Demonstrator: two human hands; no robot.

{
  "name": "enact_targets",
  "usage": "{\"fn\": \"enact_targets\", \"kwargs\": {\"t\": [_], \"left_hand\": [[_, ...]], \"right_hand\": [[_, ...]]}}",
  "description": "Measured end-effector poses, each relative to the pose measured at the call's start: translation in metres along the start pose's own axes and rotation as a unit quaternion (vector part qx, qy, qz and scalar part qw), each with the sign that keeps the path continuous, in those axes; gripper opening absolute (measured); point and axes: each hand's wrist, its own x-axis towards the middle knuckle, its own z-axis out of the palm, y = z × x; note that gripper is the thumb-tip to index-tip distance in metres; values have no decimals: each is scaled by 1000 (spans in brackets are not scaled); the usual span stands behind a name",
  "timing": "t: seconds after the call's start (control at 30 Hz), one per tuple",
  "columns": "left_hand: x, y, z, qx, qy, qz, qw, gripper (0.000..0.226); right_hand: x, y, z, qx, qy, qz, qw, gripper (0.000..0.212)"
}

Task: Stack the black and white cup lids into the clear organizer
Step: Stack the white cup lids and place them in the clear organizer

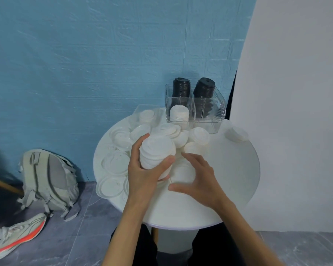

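Left hand around upright white lid stack.

Lid stack we hold: white.
Loose lids: white.
Rear organizer stacks: black.
Front organizer stack: white.
Organizer: clear, which we note is ribbed with vertical lines.
Table: white.
Wall: blue, brick-textured.
Backpack: pale grey-green.
Shoe: white, orange sole stripe.
Floor: grey, marbled.

No text, label, brand or number can be read anywhere.
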Motion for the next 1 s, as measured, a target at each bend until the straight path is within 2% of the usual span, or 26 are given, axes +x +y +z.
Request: {"fn": "enact_targets", "kwargs": {"t": [0.07, 0.2, 0.37, 0.53, 0.67, 0.87, 1.0], "left_hand": [[0, -1, 0, -2, -5, -3, 1000, 85], [1, -1, 0, 6, -3, 7, 1000, 84], [1, -2, 1, 2, -4, 3, 1000, 84], [-3, -2, 5, 3, -6, 0, 1000, 82], [-4, -1, 9, -4, -13, -7, 1000, 81], [-5, 0, 7, -2, -15, -10, 1000, 82], [-7, -1, 6, -10, -19, -16, 1000, 80]], "right_hand": [[0, 2, 5, -39, -12, 1, 999, 117], [-1, 3, 4, -71, -6, -6, 997, 117], [-7, 2, -2, -111, 0, 4, 994, 105], [-14, 1, -14, -69, 35, 12, 997, 90], [-16, -1, -21, -78, -5, 21, 997, 87], [-14, -11, -27, -164, -70, 31, 983, 104], [-14, -17, -27, -198, -95, 40, 975, 99]]}}
